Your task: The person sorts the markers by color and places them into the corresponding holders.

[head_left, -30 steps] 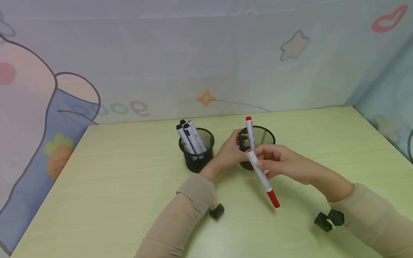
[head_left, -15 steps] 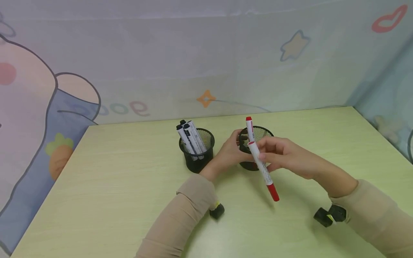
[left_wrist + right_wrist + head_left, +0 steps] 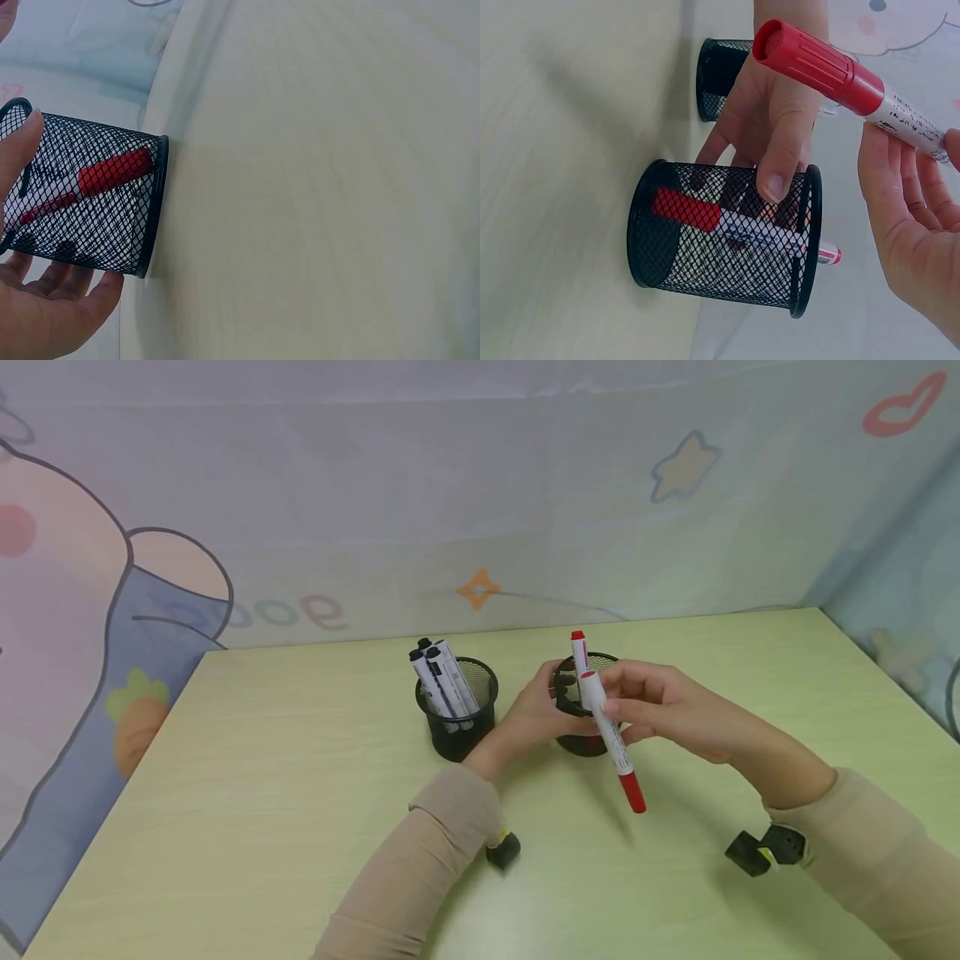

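Note:
My left hand [image 3: 534, 714] grips the side of a black mesh pen holder [image 3: 582, 746], which stands upright on the table. In the left wrist view its thumb and fingers lie on opposite sides of the mesh. Inside that holder leans a red marker [image 3: 579, 647] with a white barrel, its large red cap down near the base. My right hand [image 3: 675, 706] pinches a second red marker [image 3: 611, 737] by the barrel, tilted, red cap downward. In the head view this marker overlaps the holder's front; in the right wrist view its cap [image 3: 817, 64] is apart from the mesh.
To the left stands another black mesh pen holder [image 3: 459, 742] with several white markers [image 3: 442, 681] with black ends leaning in it. Both are on a pale wooden table [image 3: 285, 827]. A printed cloth [image 3: 360, 493] hangs behind the table.
My right hand has moved up and slightly forward with its red marker, bringing the marker's upper end nearer the holder's rim. The left hand and both holders have stayed put.

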### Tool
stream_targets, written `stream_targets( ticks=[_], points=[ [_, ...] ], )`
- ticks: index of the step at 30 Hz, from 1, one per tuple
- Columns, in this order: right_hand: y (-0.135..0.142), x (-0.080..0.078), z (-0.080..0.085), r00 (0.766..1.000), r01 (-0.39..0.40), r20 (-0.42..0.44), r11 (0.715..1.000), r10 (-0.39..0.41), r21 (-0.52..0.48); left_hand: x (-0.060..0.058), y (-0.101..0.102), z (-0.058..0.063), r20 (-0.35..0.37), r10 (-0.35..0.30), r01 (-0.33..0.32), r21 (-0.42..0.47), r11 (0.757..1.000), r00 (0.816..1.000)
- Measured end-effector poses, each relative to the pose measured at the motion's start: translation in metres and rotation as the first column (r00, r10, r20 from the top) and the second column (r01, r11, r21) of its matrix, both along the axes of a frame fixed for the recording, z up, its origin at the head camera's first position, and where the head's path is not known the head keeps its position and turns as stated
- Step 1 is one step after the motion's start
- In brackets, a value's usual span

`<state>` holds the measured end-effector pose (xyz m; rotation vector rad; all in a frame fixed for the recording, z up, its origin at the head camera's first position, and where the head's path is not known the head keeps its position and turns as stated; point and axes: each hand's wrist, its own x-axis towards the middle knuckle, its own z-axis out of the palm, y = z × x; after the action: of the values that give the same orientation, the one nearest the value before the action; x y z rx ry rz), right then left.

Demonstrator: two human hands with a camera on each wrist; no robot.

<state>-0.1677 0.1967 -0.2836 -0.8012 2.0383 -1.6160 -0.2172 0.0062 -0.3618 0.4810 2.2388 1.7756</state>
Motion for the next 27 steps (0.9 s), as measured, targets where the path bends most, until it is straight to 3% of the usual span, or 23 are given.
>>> stream_targets(
  ticks=[27],
  points=[
    [0.002,-0.009,0.016,0.998,0.056,-0.017,0.997,-0.057,-0.061,0.001,-0.001,0.001,0.038,-0.015,0.014,0.018,1.000,0.999]
  ],
)
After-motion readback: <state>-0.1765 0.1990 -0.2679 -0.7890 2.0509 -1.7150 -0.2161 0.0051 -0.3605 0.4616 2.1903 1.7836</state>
